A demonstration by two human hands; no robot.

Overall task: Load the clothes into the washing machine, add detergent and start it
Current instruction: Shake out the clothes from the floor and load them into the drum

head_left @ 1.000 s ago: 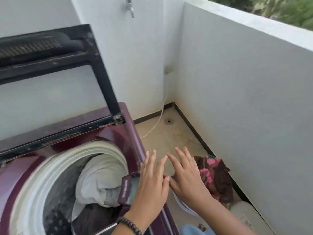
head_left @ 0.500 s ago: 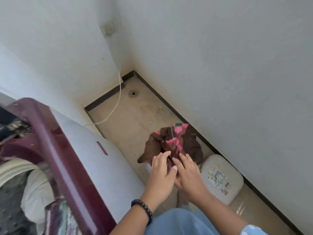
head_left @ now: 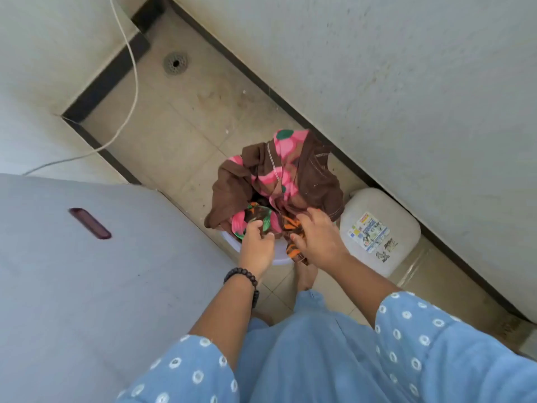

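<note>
Frame centre: left hand [head_left: 255, 245] and right hand [head_left: 316, 237] both grip the clothes [head_left: 276, 181] heaped in a pale tub [head_left: 229, 239], between washing machine [head_left: 87, 271] and detergent can [head_left: 377, 231]; bare floor [head_left: 174, 135] above.

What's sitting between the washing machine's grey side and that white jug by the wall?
In the head view, a pale tub heaped with clothes, both hands in them.

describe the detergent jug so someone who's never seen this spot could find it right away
Follow the long grey wall on the right down to its dark skirting. The detergent jug stands on the tiled floor right against it, just right of the tub of clothes that both hands reach into. It is the only hard, whitish plastic container there, with a blue and white label on top.
</note>
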